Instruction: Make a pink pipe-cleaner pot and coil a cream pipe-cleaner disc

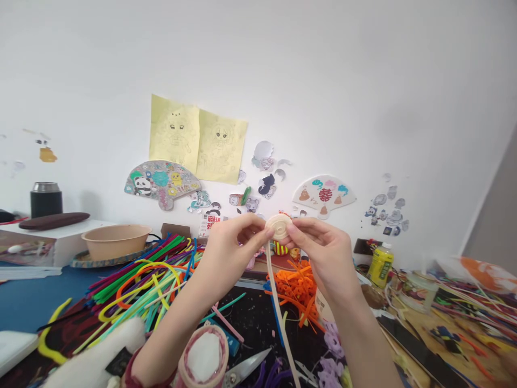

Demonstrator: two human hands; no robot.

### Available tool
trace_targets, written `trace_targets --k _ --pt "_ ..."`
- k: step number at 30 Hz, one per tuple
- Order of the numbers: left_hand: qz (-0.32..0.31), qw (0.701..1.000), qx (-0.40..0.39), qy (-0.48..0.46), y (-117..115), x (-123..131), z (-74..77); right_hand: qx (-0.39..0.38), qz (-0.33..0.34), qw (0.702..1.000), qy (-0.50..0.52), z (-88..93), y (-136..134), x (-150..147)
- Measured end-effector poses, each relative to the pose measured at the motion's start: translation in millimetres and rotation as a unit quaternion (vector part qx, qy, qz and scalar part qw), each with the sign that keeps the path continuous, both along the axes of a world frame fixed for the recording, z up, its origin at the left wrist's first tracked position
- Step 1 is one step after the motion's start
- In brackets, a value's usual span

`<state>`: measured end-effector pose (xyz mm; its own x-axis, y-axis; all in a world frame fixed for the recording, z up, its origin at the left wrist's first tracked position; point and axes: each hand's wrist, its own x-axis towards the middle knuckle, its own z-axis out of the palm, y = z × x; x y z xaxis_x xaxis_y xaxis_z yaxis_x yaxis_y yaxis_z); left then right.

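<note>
A cream-coloured pipe cleaner wound into a flat spiral disc (279,228) is held up in front of me. My left hand (236,242) pinches the disc's left edge between thumb and fingers. On the opposite edge, the thumb and fingers of my right hand (325,245) are closed in the same way. From the disc's lower left, the loose tail (275,285) hangs down past the bottom of the view. Beneath my hands stand a pinkish round container (204,353) with white inside and a pair of scissors (248,368) lying on the dark surface.
Many coloured pipe cleaners (149,291) are heaped at the left, near a tan bowl (117,241). Orange fuzzy pieces (297,291) and purple ones (333,350) lie near my right arm. A yellow bottle (380,265), a glass jar (418,290) and a black phone-like slab (420,347) are farther right.
</note>
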<state>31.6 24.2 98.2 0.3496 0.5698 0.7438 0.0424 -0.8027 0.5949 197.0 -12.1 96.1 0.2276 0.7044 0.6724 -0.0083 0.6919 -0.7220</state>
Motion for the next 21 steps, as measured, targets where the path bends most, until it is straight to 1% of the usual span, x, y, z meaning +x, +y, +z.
trace_targets --k 3,5,7,9,13,16,18,21 --pt "0.035 0.999 0.025 0.007 -0.2 -2.0 2.3 -0.007 -0.017 0.999 -0.038 0.5 -2.4 3.3" --pt "0.042 0.998 0.036 0.008 -0.4 -1.9 2.8 -0.011 -0.024 0.997 -0.072 0.6 -3.9 4.8" --pt "0.032 0.999 0.036 0.006 -0.7 -0.5 2.1 -0.012 -0.021 0.996 -0.086 0.5 -4.3 5.1" --pt "0.020 0.999 0.024 -0.012 -1.2 1.3 0.6 -0.011 -0.007 0.997 -0.076 0.2 -3.2 4.3" --pt "-0.013 0.997 -0.037 -0.063 -2.8 4.2 -1.0 -0.030 0.021 0.999 -0.039 -1.4 1.2 1.6" --pt "-0.031 0.994 -0.066 -0.079 -3.6 4.8 -0.3 -0.042 0.052 0.997 -0.035 -2.7 3.2 -0.9" --pt "-0.040 0.994 -0.067 -0.080 -3.6 4.5 0.8 -0.037 0.065 0.996 -0.042 -3.0 3.3 -2.6" --pt "-0.032 0.997 -0.045 -0.062 -3.3 3.0 2.3 -0.027 0.045 0.997 -0.055 -2.3 1.6 -4.4"
